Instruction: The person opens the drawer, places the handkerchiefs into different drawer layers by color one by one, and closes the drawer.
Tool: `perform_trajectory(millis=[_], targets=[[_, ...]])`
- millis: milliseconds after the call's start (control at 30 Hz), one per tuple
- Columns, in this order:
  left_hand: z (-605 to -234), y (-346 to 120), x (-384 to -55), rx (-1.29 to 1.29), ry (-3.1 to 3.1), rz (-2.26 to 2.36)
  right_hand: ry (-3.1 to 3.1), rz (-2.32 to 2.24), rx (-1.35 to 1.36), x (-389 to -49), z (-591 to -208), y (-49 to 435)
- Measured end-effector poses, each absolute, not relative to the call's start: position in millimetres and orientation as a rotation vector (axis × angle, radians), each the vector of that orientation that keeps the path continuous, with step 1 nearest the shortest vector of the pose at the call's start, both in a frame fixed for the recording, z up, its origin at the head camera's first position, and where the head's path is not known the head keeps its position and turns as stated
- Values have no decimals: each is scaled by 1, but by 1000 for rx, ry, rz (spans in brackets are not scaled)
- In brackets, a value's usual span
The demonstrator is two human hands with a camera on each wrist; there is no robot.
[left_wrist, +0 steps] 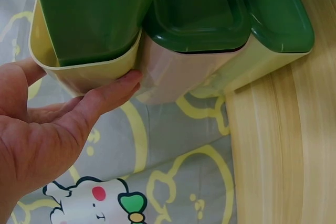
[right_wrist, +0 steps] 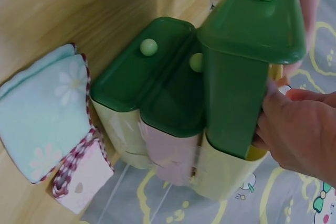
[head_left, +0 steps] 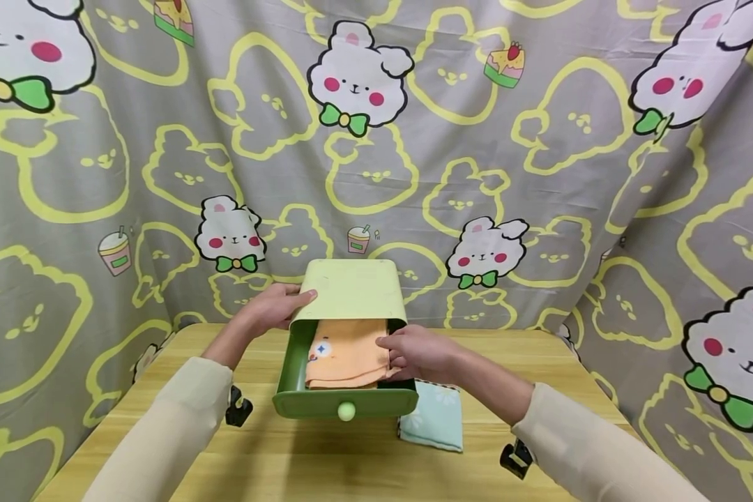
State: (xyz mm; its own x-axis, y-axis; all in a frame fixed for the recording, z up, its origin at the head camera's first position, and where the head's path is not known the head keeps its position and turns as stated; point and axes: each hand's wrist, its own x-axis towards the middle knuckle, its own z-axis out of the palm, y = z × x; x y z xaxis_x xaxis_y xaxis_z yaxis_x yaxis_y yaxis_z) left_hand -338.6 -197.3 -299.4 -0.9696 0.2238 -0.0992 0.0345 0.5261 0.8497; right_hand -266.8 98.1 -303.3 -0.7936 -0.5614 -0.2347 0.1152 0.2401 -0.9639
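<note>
A small drawer unit point(head_left: 351, 286) with a pale yellow top casing stands on the table, its green top drawer point(head_left: 307, 404) pulled out. In the drawer lies a folded orange towel point(head_left: 348, 352) with a small face print. My left hand point(head_left: 279, 307) grips the casing at its left side, thumb on the top and fingers along the side wall. Over the drawer's right wall reaches my right hand point(head_left: 427, 352), pinching the towel's right edge between thumb and fingers. In the right wrist view the drawer's green side wall hides most of the towel.
Below the top drawer are two shut drawers, a middle one point(right_wrist: 170, 106) and a bottom one point(right_wrist: 123, 82), with round knobs. A light blue folded towel point(head_left: 436, 418) with flowers lies on the table right of the unit, beside a pinkish-white cloth point(right_wrist: 86, 177). A patterned curtain point(head_left: 376, 174) hangs behind.
</note>
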Motion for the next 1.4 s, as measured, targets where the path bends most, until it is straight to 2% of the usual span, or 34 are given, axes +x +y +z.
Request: perform_trajectory(millis=[300,567,867,1133,1400], targets=[[-300,-198,-339,220,2553,1425,1992,-1571,-324,-261,-286,105],[-301,-198,-341,230,2552,1428,1973,-1613,-365,-253,-275,115],[-300,-198,-340,236,2557,1414,1846,-1764,-511,-221,-270,106],[-300,-199,-340,218,2558,1408,1772,-1651,-589,-199,-284,94],[-300,-198,-340,226,2564,1407,1758,-1538,-499,-192,-317,84]])
